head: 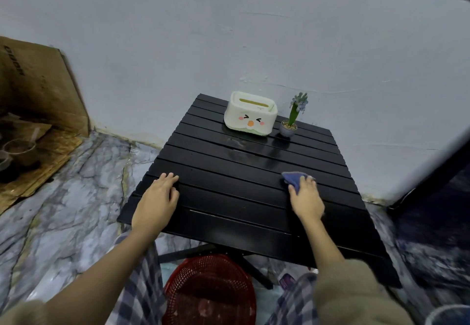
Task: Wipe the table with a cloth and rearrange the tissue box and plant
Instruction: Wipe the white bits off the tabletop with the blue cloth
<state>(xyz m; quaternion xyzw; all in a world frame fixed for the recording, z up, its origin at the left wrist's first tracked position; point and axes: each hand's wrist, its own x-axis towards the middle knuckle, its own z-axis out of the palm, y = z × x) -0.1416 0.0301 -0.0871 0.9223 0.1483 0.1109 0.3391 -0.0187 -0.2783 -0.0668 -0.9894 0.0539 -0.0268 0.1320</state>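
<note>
Black slatted table (229,187) against pale wall | cloth (293,179) pressed flat under right hand (306,197) | left hand (157,202) laid open, grasping nothing | tissue box (250,114) and plant (292,119) side by side at far edge

Right hand (306,199) presses cloth (292,179) on table (229,187).

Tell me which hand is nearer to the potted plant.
Right. The right hand, pressing the blue cloth on the table, lies nearly straight in front of the potted plant. The left hand rests flat at the table's near left edge, farther away.
</note>
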